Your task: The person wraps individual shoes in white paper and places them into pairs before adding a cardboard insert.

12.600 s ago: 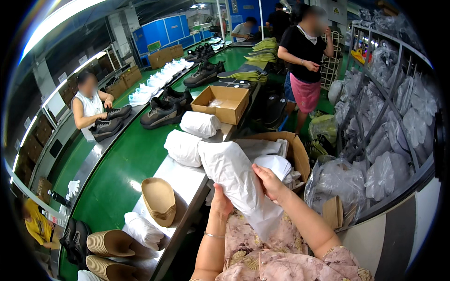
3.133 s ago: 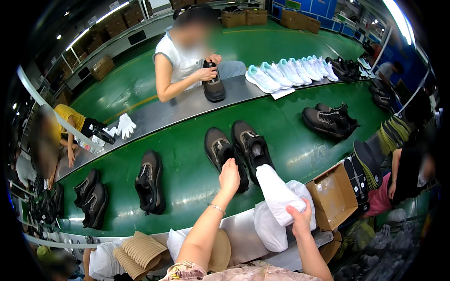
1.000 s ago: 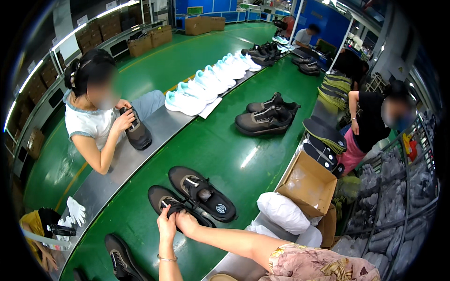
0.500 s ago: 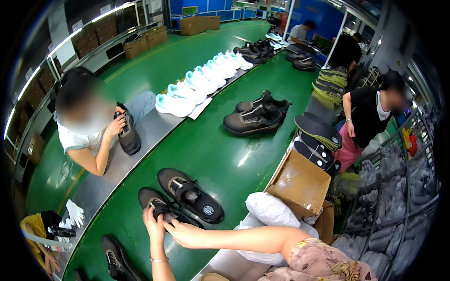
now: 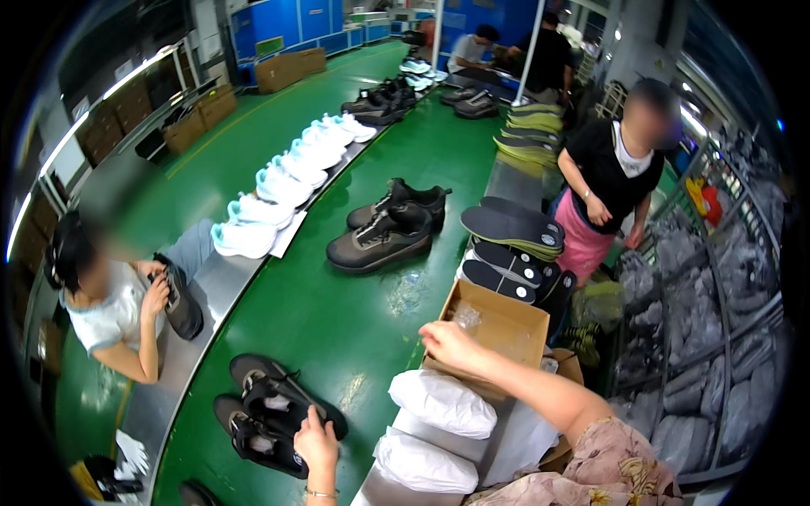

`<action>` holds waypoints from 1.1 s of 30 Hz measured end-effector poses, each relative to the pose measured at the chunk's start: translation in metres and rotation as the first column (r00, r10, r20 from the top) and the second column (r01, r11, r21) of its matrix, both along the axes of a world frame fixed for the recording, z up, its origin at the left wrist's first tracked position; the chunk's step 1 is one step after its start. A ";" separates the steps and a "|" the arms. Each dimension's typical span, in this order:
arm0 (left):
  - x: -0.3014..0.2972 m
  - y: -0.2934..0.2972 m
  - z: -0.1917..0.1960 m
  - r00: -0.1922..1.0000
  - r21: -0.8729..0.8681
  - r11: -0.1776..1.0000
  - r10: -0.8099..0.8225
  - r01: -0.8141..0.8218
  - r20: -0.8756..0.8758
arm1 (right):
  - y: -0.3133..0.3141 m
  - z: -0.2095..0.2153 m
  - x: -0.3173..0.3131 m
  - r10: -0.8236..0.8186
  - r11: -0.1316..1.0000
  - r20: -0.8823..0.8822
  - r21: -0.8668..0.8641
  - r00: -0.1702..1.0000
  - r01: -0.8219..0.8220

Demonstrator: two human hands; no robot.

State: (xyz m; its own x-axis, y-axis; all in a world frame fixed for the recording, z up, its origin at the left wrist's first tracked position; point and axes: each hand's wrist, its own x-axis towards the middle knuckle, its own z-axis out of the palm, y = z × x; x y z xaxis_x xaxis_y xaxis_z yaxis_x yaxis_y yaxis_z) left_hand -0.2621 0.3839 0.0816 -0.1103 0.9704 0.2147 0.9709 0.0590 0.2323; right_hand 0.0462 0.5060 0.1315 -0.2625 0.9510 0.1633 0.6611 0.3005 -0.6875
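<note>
Currently left hand [image 5: 315, 438] fingers curled, gripping black laced shoe [image 5: 287, 402] on green belt [image 5: 354, 320]; right hand [image 5: 447, 343] loosely open over brown cardboard box [image 5: 498, 329].

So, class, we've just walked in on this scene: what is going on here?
A person works at a green conveyor belt in a shoe workshop. Their left hand rests on a pair of dark shoes on the belt, while their right hand reaches into an open cardboard box. White stuffed bags lie beside it. Across the belt, a seated co-worker handles another dark shoe.
</note>
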 end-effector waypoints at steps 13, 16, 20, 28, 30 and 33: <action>0.067 0.094 -0.025 0.997 -0.344 0.939 -0.043 0.016 -0.070 | 0.112 -0.025 0.042 -0.148 0.972 0.253 0.216 0.956 0.094; 0.063 0.097 -0.064 0.998 -0.264 0.963 0.041 -0.052 -0.045 | 0.155 -0.039 0.046 -0.222 0.957 0.307 0.250 0.925 0.147; 0.064 0.110 -0.107 0.981 -0.218 0.959 0.162 -0.182 -0.107 | 0.211 -0.045 0.062 -0.394 0.903 0.318 0.310 0.862 0.298; 0.058 0.107 -0.110 0.967 -0.172 0.951 0.252 -0.256 -0.042 | 0.302 -0.046 0.039 -0.428 0.902 0.463 0.170 0.776 0.396; 0.060 0.109 -0.116 0.971 -0.165 0.957 0.239 -0.240 -0.028 | 0.325 -0.053 0.049 -0.390 0.900 0.560 0.067 0.731 0.430; 0.058 0.106 -0.110 0.970 -0.175 0.955 0.245 -0.241 -0.002 | 0.328 -0.032 0.033 -0.311 0.882 0.662 -0.066 0.682 0.467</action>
